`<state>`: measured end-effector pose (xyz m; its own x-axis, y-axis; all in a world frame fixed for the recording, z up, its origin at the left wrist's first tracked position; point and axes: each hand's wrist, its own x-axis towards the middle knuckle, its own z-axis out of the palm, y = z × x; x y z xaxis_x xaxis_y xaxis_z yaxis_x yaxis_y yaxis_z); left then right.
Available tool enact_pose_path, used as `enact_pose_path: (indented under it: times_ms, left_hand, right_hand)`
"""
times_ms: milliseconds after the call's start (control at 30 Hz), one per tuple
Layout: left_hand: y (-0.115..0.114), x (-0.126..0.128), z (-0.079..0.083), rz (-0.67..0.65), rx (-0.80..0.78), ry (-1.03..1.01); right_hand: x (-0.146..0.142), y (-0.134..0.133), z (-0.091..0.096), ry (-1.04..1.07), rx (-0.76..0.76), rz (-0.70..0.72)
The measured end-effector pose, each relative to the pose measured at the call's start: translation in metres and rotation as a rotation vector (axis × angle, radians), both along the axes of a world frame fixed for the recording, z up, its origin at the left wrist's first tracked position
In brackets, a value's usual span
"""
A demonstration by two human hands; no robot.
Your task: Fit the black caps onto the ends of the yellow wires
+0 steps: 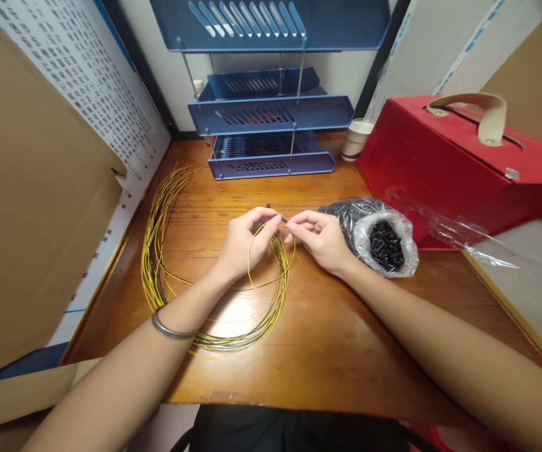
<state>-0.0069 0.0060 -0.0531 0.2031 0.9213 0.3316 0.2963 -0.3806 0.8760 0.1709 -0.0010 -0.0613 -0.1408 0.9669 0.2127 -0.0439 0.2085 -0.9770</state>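
Observation:
My left hand (251, 242) is closed in a pinch above the right side of a wire coil, with a thin yellow wire (249, 257) looping over its thumb to the fingertips. Fingertip to fingertip with it, my right hand (320, 238) pinches a small black piece (284, 219) that spans the narrow gap between the hands. Fingers partly cover where wire and piece meet. Below lies the yellow-and-black wire coil (278, 295); a further wire bundle (151, 251) curves up on the left. Near my right wrist, an opened plastic bag (409, 254) holds many small black tube-like pieces (386, 246).
A blue tiered tray rack (271, 116) stands at the back of the wooden table (327, 351). Right of it are a paper cup (357, 139) and a red box (421, 169) with a beige handle. Cardboard (36, 188) rises along the left side.

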Motion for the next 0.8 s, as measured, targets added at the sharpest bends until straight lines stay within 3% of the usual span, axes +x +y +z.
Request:
enact_pose_path:
  times_ms: [533,600,700,800]
  left_hand:
    - [0.002,-0.001,0.000,-0.002,0.035,0.043]
    - [0.002,-0.001,0.001,0.010,0.030,0.030]
    - [0.002,-0.001,0.001,0.020,0.023,0.012]
    - [0.003,-0.001,0.000,0.020,0.015,0.023]
  right_hand:
    - [0.000,0.003,-0.004,-0.043,0.003,-0.004]
    - [0.000,0.005,-0.004,-0.062,0.029,-0.065]
    - [-0.005,-0.005,0.010,-0.083,0.143,-0.290]
    - [-0.012,-0.054,0.033,-0.153,0.246,-0.445]
